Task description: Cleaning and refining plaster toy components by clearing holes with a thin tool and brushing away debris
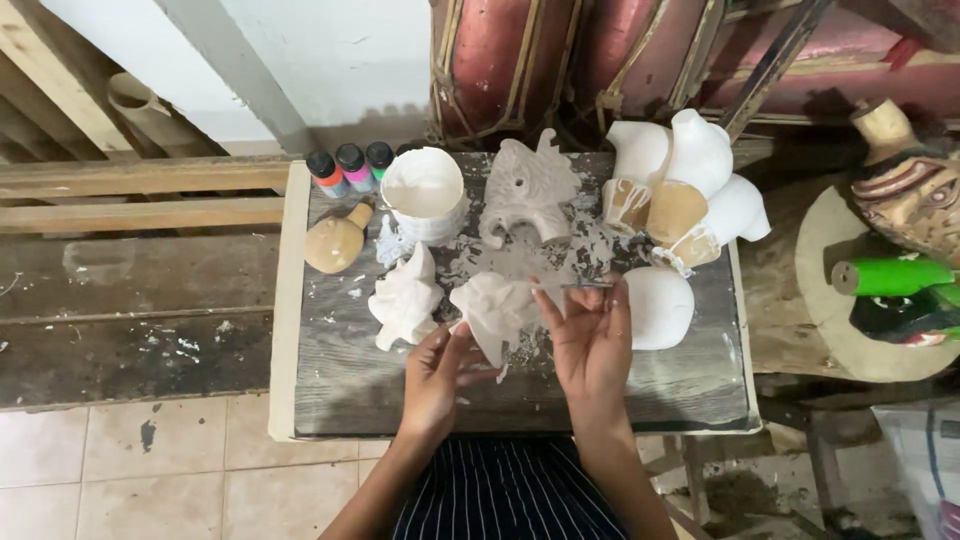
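Left hand (pixel 437 368) grips the white figurine (pixel 497 312) mid-board; right hand (pixel 590 335) pinches a thin blade (pixel 587 286). Steady it, scrape lightly.

One head cam, looking steeply down, close over small worktable (pixel 330 400) w/ hands.

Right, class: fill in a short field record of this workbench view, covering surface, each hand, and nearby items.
surface: dark wooden board, dusted with white chips
left hand: left hand holds a white plaster figure
right hand: right hand pinches a thin grey tool
beside: second white figure, white cup
back left: three paint bottles
back right: cluster of white casts
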